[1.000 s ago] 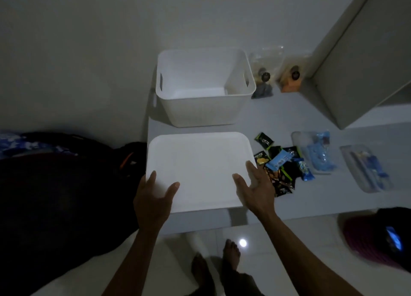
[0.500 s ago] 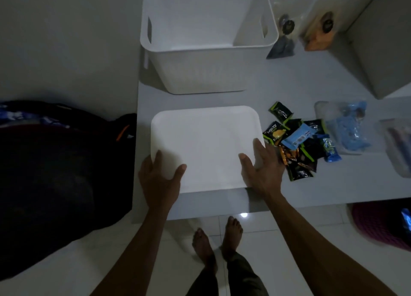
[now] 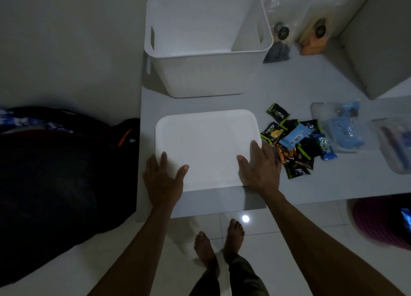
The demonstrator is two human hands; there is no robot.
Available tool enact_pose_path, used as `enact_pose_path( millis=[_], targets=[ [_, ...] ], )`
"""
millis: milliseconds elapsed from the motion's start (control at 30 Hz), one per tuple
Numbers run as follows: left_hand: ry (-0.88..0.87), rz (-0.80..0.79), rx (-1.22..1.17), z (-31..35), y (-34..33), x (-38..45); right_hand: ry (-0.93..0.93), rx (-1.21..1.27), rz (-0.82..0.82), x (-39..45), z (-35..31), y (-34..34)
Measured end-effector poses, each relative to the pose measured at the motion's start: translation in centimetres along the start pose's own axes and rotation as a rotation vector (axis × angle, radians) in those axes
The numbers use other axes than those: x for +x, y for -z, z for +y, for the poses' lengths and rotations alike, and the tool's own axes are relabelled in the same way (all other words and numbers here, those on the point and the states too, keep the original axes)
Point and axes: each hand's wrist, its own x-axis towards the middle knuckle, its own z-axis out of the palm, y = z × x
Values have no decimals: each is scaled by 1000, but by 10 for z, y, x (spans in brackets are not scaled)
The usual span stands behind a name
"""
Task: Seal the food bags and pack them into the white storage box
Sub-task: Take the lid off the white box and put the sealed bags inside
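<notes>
The white storage box point(image 3: 206, 44) stood empty at the back of the table point(image 3: 311, 84), its lid point(image 3: 206, 149) laid flat in front, presumably to free the opening. Both the left hand point(image 3: 163, 178) and right hand point(image 3: 260, 166) rested on the lid's near corners, fingers spread. Clear food bags point(image 3: 340, 126) lay right, unpacked. The lid had settled lower than a moment earlier.

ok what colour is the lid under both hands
White, plain; the lid shows clearly in the head view.

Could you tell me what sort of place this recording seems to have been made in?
Probably a room in a home, dimly lit: a white storage box and snack packets on a low white table, glossy floor tiles, and the person's bare feet.
</notes>
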Motion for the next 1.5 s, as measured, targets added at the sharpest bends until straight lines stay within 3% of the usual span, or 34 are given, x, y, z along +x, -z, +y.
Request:
enact_pose_path(
  millis=[233, 367, 467, 900, 1233, 1500],
  targets=[
    [53, -141, -37, 11, 33, -3, -48, 105, -117, -4, -13, 33],
    [18, -96, -179, 28, 57, -13, -84, 230, -96, -20, -31, 61],
    [22, -157, -231, 51, 77, -17, -68, 323, -62, -32, -44, 86],
    [-355, -108, -434, 202, 104, -12, -68, 438, 120, -13, -25, 202],
    [-653, -2, -400, 364, 56, 48, 22, 322, 218, 138, 41, 298],
    [-546, 98, -219, 463, -2, 143, 114, 121, 120, 308, 82, 337]
  ],
)
